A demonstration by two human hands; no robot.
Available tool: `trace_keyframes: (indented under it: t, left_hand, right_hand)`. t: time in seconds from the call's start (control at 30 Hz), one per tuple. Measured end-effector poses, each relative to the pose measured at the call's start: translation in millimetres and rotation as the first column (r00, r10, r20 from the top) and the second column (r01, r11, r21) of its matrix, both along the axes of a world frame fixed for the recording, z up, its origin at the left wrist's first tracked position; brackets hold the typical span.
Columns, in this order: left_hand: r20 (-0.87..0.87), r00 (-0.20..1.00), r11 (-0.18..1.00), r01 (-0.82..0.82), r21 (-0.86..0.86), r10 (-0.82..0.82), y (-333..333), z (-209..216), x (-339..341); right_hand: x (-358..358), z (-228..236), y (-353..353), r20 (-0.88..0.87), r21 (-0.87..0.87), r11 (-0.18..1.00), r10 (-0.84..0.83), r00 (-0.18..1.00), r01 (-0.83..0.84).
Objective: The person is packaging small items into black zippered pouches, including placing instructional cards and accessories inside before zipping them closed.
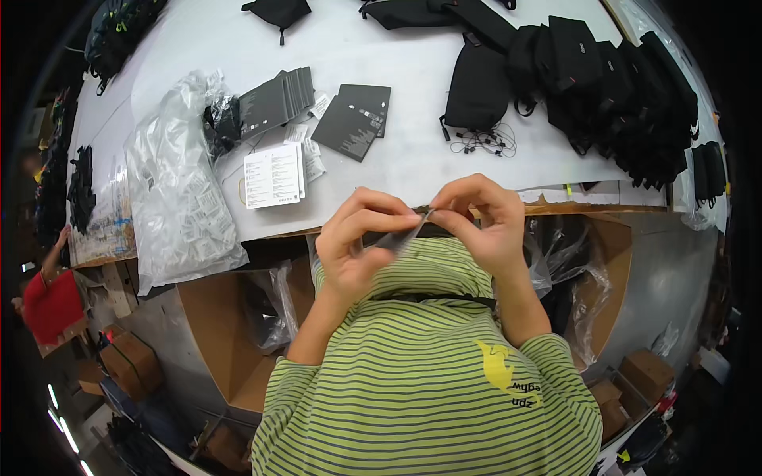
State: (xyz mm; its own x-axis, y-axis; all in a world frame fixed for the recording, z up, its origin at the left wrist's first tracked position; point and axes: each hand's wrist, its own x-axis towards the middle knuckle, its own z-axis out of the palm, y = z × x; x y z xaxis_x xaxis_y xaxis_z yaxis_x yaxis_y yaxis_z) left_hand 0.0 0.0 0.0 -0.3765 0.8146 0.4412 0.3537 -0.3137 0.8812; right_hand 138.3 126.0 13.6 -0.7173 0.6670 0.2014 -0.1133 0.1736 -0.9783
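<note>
- Plastic bag (pixel 186 198), clear and filled with small white pieces, slumps over the near edge of the white tabletop (pixel 413 55) at left.
- White cards (pixel 272 176) stand stacked near that edge; dark cards (pixel 349 127) lie beyond, with open white surface between them and the black pouch (pixel 476 83) to the right.
- Thin cords (pixel 484 141) lie tangled just below the pouch, and a heap of black bags (pixel 595 87) crowds the right side.
- Co-worker in red (pixel 51 309), at far left, shows only in part near the dark rim of the view.
- Cardboard boxes (pixel 214 317) below the table are partly hidden by the worker's arms and striped shirt (pixel 421 357).
- Left hand (pixel 353 238), curled, holds the lower left side of a small dark item (pixel 405 236); the thumb is blurred, and what the item is cannot be told.
- Dark item slants up to the right between both hands, in front of the shirt and close to the table edge.
- Right hand (pixel 492 226) pinches the item's upper end between thumb and forefinger, its fingertips just beside the left forefinger.
</note>
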Motion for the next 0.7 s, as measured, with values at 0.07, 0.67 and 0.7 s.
trace_keyframes:
  t: [0.07, 0.67, 0.7]
  left_hand:
    - [0.498, 0.835, 0.971, 0.227, 0.075, -0.233, 2.3, -2.9, -4.0]
    - [0.213, 0.946, 0.890, 0.305, -0.340, -0.243, 114.8, -27.9, -48.8]
    - [0.244, 0.938, 0.853, 0.329, -0.406, -0.246, 138.1, -35.9, -55.6]
  right_hand:
    - [1.9, -2.6, 4.9, -0.010, -0.068, 0.991, 0.113, 0.993, -0.114]
    - [-1.6, -74.0, 61.3, -0.308, -0.760, 0.493, 0.299, 0.903, -0.423]
    - [2.8, -93.1, 69.9, -0.406, -0.786, 0.383, 0.274, 0.872, -0.486]
